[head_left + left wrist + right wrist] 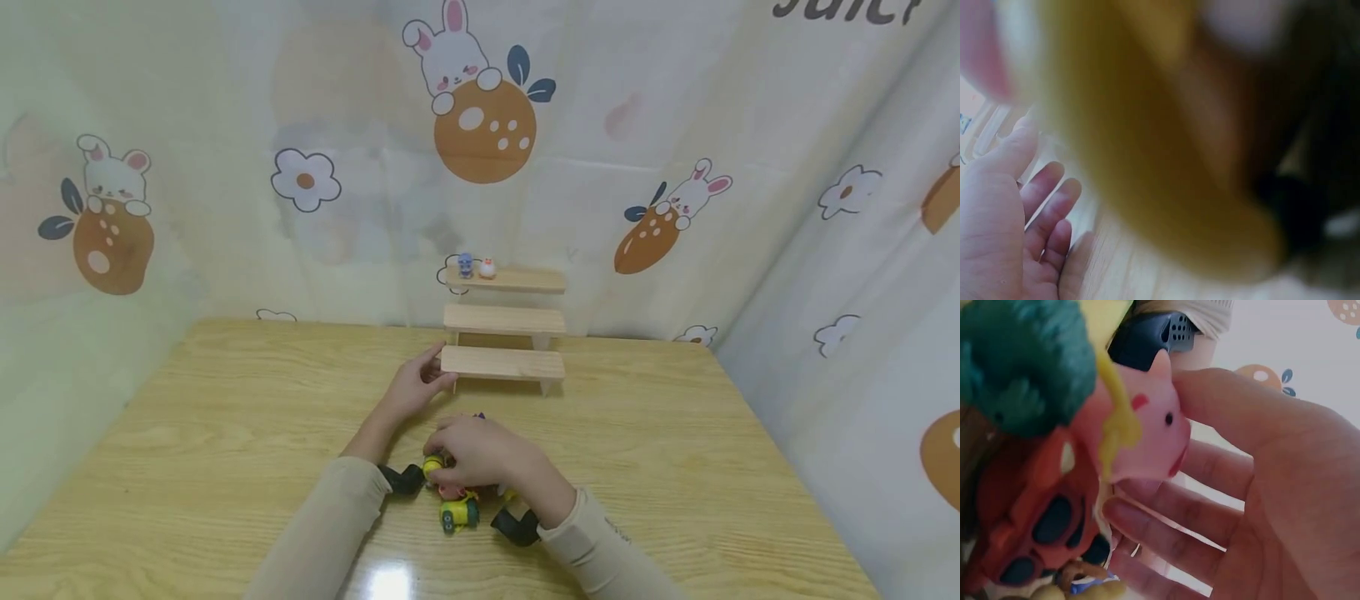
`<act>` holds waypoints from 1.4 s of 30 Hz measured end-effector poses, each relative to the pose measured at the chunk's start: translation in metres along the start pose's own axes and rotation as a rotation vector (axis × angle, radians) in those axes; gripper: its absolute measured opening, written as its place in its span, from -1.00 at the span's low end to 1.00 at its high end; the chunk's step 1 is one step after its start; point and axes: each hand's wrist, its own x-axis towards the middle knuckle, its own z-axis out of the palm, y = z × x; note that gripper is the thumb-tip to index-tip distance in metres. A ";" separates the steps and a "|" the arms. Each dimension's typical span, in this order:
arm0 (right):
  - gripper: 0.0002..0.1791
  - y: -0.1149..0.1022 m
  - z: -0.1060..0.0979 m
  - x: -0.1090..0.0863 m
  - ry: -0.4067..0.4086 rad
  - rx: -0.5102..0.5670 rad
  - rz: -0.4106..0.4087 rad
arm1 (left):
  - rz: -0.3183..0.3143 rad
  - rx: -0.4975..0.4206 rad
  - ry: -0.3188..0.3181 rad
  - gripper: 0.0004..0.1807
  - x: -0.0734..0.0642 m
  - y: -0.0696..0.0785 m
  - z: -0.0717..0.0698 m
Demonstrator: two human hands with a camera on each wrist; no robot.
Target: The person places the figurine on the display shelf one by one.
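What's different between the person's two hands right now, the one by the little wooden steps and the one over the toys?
The left hand lies open with straight fingers touching the end of the lowest wooden step; the right hand curls down over the pile of small toys. The left hand holds nothing, while the right hand's thumb presses a pink pig toy. The left reaches farther across the table. Both wear beige sleeves and black wrist cameras.

The light was soft and even. A bright white shine sat on the worktop [390, 579] near the front. Both wrist pictures were very blurry up close.
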 end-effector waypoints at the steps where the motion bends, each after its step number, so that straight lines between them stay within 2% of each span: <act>1: -0.68 -0.001 0.000 0.000 0.000 -0.003 0.006 | 0.001 0.000 0.000 -0.21 0.000 0.000 0.000; 4: -0.68 -0.005 0.001 -0.001 0.011 -0.048 0.029 | -0.002 -0.004 -0.002 -0.21 0.000 0.001 0.000; 11: -0.74 -0.022 0.004 -0.005 0.067 -0.226 0.096 | -0.011 -0.035 -0.012 -0.19 -0.003 0.003 -0.001; 16: -0.70 -0.027 0.005 -0.005 0.068 -0.265 0.132 | -0.009 -0.047 -0.014 -0.19 -0.003 0.002 0.000; 21: -0.70 -0.027 0.007 -0.005 0.104 -0.286 0.154 | -0.008 -0.030 -0.006 -0.21 -0.003 0.001 0.001; 28: -0.69 -0.029 0.007 -0.006 0.138 -0.278 0.203 | -0.006 -0.038 -0.007 -0.21 -0.005 0.008 -0.001; 33: -0.79 -0.026 0.004 -0.006 0.103 -0.226 0.230 | -0.016 -0.052 -0.008 -0.21 -0.005 0.004 0.000; 37: -0.70 -0.019 0.000 -0.007 0.073 -0.166 0.230 | -0.013 -0.058 -0.012 -0.22 -0.006 0.005 0.001; 42: -0.76 -0.008 -0.005 -0.009 0.090 -0.126 0.194 | -0.012 -0.054 -0.006 -0.23 -0.005 0.008 0.000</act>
